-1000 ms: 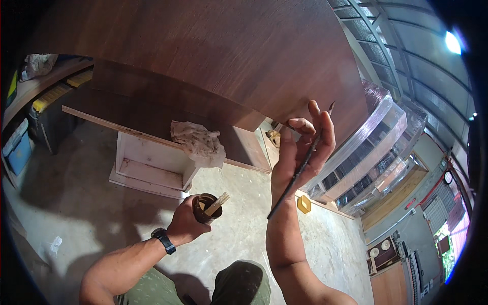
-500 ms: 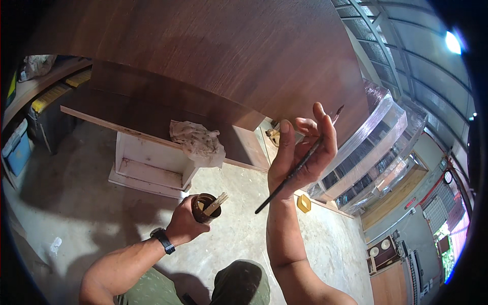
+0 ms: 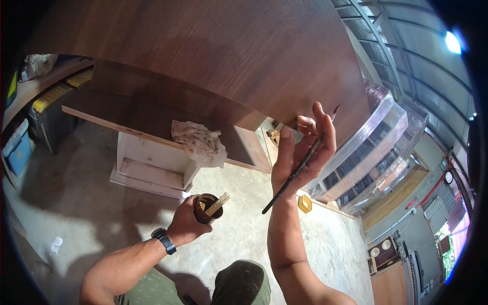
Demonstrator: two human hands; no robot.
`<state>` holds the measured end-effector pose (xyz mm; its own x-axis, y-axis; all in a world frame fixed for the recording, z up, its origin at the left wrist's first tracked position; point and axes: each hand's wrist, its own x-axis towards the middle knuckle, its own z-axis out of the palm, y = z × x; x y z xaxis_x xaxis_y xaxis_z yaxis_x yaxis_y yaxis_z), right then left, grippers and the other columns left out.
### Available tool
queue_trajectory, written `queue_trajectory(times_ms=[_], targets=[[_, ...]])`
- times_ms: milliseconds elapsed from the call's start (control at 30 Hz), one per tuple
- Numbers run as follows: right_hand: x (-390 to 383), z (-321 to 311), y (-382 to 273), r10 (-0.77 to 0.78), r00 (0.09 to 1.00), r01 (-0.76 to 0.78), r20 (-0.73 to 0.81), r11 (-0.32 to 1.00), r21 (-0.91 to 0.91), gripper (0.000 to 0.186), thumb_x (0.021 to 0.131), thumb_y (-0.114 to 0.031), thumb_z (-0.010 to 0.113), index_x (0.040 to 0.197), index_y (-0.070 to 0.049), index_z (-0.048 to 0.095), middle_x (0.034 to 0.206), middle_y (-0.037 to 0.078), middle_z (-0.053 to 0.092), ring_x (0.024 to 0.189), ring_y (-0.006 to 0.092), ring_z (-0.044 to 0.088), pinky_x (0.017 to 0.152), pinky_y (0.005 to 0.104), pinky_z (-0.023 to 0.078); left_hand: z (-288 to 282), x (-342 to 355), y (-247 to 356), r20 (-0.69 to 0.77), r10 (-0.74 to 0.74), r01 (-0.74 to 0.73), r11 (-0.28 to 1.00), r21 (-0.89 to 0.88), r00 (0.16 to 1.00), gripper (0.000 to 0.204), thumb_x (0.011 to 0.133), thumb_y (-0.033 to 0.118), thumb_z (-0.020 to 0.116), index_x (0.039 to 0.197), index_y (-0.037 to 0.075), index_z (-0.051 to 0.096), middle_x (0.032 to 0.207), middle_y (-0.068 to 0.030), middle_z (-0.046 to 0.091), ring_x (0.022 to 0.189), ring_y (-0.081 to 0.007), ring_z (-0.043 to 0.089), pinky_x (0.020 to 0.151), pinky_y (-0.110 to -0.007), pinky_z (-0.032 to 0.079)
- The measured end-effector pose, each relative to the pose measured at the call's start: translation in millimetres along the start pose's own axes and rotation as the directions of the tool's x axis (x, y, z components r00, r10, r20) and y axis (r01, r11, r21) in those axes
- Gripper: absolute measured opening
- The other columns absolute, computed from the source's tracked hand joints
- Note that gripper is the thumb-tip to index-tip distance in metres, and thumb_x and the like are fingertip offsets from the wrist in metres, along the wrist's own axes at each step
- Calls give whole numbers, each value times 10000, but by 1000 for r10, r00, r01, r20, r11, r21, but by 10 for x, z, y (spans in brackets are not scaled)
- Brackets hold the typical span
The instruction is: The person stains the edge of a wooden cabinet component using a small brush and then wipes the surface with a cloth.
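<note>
Head view: nearer the brown panel [image 3: 213,56] up top, the right hand [image 3: 311,156] is loosely holding a brush [image 3: 293,176] slanting toward upper right; the left hand [image 3: 184,223] is clasping a cup [image 3: 204,217]

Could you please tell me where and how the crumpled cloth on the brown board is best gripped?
I would pinch the crumpled cloth by its lower part, coming from the near side: that part droops past the brown board's near edge, leaving loose folds to grasp.

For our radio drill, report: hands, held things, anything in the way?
Left fingers around cup. Right fingers holding thin brush. Rag on board, touching neither.
</note>
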<state>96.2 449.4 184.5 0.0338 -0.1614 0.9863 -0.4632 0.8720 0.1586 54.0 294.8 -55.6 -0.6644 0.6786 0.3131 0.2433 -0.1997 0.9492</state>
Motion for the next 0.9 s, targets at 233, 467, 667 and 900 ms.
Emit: queue_trajectory(times_ms=[233, 467, 667, 900], targets=[[19, 69, -66, 32, 999, -32, -8, 998, -50, 591, 971, -78, 742, 1467, -57, 421, 1497, 190, 554, 1132, 178, 634, 975, 348, 527, 6, -14, 0, -15, -8, 8, 1000, 27, 1000, 821, 628, 154, 944, 1331, 4, 548, 1236, -148, 686, 1160, -259, 669, 1040, -380, 531], [30, 40, -32, 16, 1000, -15, 8, 997, -72, 604, 967, -79, 748, 1473, -58, 420, 1500, 187, 558, 1133, 182, 628, 958, 340, 525, 6, -20, 41, -24, -25, 27, 998, 58, 999, 833, 622, 166, 947, 1332, 1, 544, 1247, -154, 687, 1170, -278, 671, 1044, -390, 528], [31, 35, -21, 7, 1000, -6, 19, 997, -71, 663, 945, -72, 782, 1504, -80, 426, 1505, 184, 560, 1126, 175, 643, 977, 326, 520, 10, -14, 19, -15, -22, 23, 999, 45, 1000, 842, 626, 162, 942, 1340, -10, 531, 1246, -166, 686, 1172, -281, 671, 1041, -388, 529], [47, 26, -45, 34, 999, -33, 11, 998, -61, 603, 968, -101, 754, 1477, -84, 433, 1499, 180, 568, 1132, 180, 634, 969, 339, 530, 14, -11, 35, -14, -33, 33, 999, 35, 999, 841, 627, 159, 940, 1342, -8, 529, 1245, -159, 686, 1176, -269, 669, 1042, -383, 527]])
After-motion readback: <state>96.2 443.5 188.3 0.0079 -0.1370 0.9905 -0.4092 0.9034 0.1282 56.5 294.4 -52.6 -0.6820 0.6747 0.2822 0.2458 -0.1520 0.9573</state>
